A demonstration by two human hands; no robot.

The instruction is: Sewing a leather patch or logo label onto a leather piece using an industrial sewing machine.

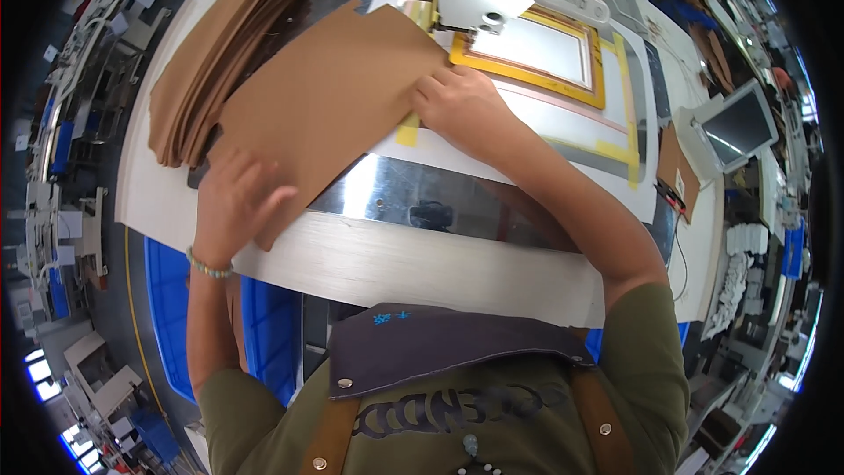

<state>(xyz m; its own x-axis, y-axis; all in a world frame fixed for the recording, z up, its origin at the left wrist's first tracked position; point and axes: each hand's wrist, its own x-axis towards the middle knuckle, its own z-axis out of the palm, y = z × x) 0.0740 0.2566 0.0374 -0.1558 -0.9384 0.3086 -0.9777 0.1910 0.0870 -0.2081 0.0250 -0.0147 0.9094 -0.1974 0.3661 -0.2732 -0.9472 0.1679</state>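
Observation:
A large brown fabric panel lies slantwise on the sewing machine's work surface. At its right edge my right hand has its fingers curled over the cloth, close to the machine head. My left hand rests at the panel's lower left end, slightly blurred, with the thumb held away from the fingers. Just right of the panel, a yellow frame is set around a white opening under the sewing head. To the left sits a thick stack of brown fabric pieces, partly overlapped by the panel.
A shiny metal plate runs along the near side of the white table. Blue bins stand below its left front edge. A tilted screen and a brown piece with small red-handled snips are at the right.

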